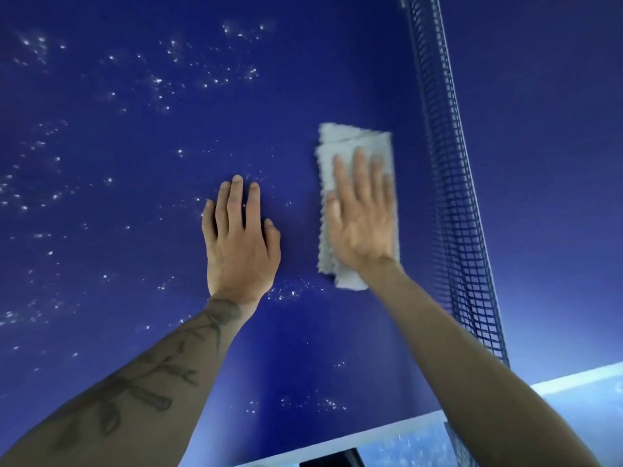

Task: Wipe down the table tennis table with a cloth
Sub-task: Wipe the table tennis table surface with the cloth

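Observation:
The dark blue table tennis table (135, 203) fills most of the view, dotted with small white specks. A folded grey cloth (354, 146) lies flat on it, just left of the net. My right hand (362, 217) presses down on the cloth with straight, spread fingers and looks slightly blurred. My left hand (241, 237) rests flat on the bare table surface to the left of the cloth, fingers straight, holding nothing.
The blue mesh net (448, 197) runs from top centre down to the lower right, close beside the cloth. The table's white near edge (337, 449) crosses the bottom, with floor showing below it. White specks cluster across the left half.

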